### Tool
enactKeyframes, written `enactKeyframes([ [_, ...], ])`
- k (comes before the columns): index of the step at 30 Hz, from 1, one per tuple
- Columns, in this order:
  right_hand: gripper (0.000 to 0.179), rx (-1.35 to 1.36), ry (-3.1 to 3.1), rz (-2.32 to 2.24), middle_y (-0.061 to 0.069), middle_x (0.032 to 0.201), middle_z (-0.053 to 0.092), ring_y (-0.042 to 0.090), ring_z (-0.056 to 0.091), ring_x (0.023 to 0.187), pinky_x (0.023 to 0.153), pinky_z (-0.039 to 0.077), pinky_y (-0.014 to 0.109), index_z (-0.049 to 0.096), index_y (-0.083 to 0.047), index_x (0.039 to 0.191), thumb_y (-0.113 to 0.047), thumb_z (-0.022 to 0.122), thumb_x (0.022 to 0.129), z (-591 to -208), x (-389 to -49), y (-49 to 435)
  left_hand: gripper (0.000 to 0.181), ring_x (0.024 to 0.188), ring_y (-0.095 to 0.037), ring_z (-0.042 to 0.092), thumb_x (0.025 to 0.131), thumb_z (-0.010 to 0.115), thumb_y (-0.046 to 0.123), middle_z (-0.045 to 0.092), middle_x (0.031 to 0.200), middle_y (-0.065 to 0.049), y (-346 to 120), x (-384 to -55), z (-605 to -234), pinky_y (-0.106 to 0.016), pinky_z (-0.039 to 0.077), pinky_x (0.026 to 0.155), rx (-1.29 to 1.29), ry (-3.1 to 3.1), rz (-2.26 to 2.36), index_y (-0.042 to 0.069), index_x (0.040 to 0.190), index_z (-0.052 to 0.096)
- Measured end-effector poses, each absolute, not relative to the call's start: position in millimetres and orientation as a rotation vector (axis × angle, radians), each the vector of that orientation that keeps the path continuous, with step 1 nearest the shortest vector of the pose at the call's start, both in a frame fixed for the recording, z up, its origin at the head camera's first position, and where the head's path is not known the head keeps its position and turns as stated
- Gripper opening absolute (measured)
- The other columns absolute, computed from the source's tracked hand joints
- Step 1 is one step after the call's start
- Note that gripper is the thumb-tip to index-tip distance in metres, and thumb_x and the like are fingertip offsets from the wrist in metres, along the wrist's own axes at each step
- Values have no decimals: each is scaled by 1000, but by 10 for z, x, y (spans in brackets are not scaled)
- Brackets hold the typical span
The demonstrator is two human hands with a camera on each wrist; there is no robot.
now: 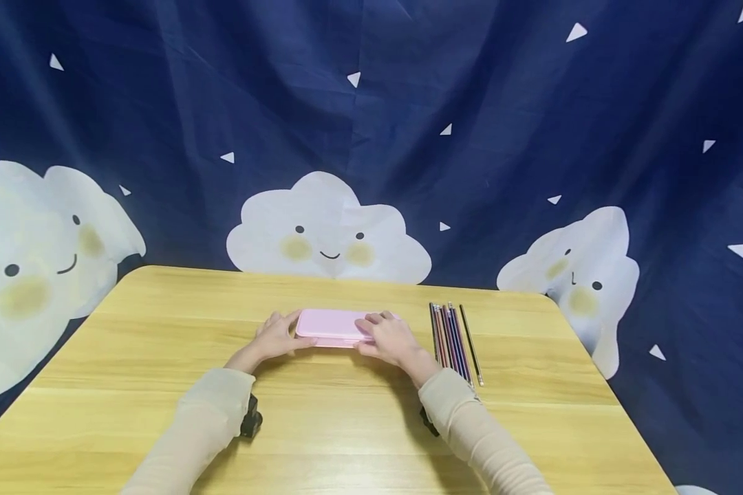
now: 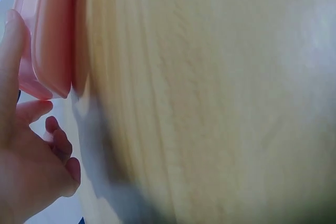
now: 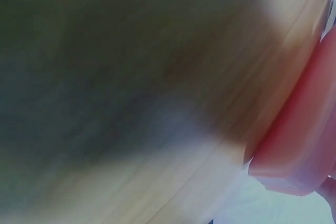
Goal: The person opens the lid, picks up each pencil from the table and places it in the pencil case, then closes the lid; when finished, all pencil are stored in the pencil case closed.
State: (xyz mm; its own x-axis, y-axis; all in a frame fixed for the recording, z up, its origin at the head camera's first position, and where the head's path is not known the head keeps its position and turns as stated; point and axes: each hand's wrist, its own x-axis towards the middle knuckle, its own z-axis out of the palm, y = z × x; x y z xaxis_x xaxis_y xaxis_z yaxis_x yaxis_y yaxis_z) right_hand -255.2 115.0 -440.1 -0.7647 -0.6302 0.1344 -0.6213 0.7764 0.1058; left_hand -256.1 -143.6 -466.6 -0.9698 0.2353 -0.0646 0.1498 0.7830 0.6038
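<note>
A pink pencil case (image 1: pixel 331 324), a long box with rounded corners, lies lengthwise across the table with its lid down. At its left end my left hand (image 1: pixel 276 335) holds it, thumb along the front edge. The left wrist view shows that thumb (image 2: pixel 11 40) against the pink case (image 2: pixel 52 40), an index finger at its end and the other fingers bent loosely. My right hand (image 1: pixel 390 337) grips the right part, fingers over the lid and thumb at the front. In the right wrist view the case (image 3: pixel 294 145) shows at the right edge, with most of that hand out of frame.
Several dark and reddish pencils (image 1: pixel 450 337) lie side by side right of the case, partly behind my right forearm. One black pencil (image 1: pixel 470 344) lies slightly apart. The wooden table (image 1: pixel 322 426) ends at a dark blue curtain (image 1: pixel 501 165) with cloud prints.
</note>
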Motion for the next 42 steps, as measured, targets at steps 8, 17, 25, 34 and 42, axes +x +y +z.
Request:
enactKeyframes([
  [8, 47, 1025, -2740, 23, 10, 115, 62, 29, 59, 101, 77, 52, 38, 60, -14, 119, -47, 52, 85, -4427, -2615, 1152, 79, 82, -23, 38, 73, 66, 53, 43, 89, -9, -1411, -2558, -4654, -35, 26, 68, 219, 2890, 1009, 6, 133, 46],
  [17, 42, 1103, -2553, 57, 10, 105, 66, 26, 64, 90, 68, 53, 34, 64, -12, 110, -42, 55, 84, -4502, -2689, 1198, 83, 91, -27, 38, 72, 65, 57, 43, 102, -15, -1404, -2564, -4657, -37, 26, 72, 102, 2848, 1113, 0, 130, 47],
  [25, 33, 1182, -2400, 14, 8, 93, 69, 23, 67, 73, 56, 52, 31, 65, -8, 98, -37, 59, 83, -4464, -2747, 1189, 83, 96, -28, 38, 71, 68, 54, 40, 105, -16, -1402, -2579, -4621, -43, 28, 79, 49, 2813, 1174, -4, 128, 48],
  [34, 35, 1160, -2550, 28, 9, 98, 68, 25, 66, 78, 62, 52, 35, 65, -10, 105, -38, 56, 86, -4382, -2754, 1183, 83, 96, -28, 37, 70, 69, 54, 40, 105, -15, -1423, -2582, -4597, -43, 28, 79, 51, 2813, 1161, -1, 128, 49],
  [42, 36, 1185, -2582, 169, 8, 103, 67, 23, 66, 88, 72, 52, 35, 67, -11, 107, -37, 59, 84, -4406, -2745, 1245, 87, 89, -26, 37, 67, 70, 58, 39, 99, -12, -1431, -2540, -4641, -38, 25, 72, 69, 2841, 1117, 5, 131, 48],
])
